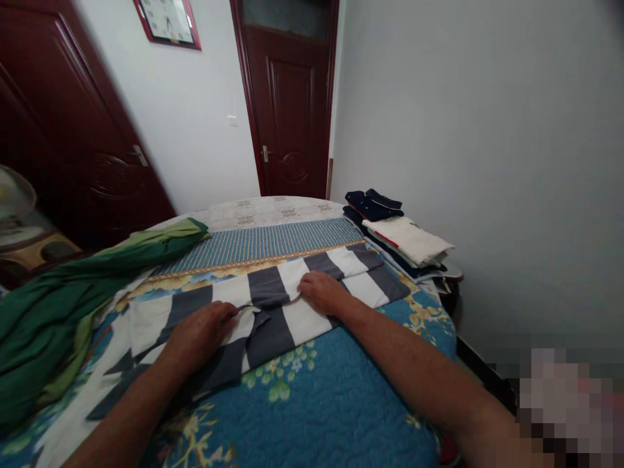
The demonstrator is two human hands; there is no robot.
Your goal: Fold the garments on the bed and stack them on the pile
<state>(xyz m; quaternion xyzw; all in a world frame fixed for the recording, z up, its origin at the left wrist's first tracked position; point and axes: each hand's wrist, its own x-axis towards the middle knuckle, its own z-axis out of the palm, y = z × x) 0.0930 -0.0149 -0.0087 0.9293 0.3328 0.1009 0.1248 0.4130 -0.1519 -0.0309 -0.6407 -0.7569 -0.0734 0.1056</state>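
A dark grey and white striped garment (273, 286) lies lengthwise across the bed, partly folded over on itself. Its exact kind cannot be made out. My left hand (212, 328) has its fingers closed on the fold's near edge, left of the middle, where the cloth bunches up. Further right along that edge, my right hand (322, 292) pinches the fabric with bent fingers. At the garment's left end the cloth spreads out loosely, partly hidden behind my left forearm.
A blue flowered quilt (312, 403) covers the surface under the garment. Green cloth (63, 305) is heaped on the left. Folded clothes (409, 240) are stacked at the right, near the wall. A patterned white cover (263, 211) lies at the far end, before a door (297, 110).
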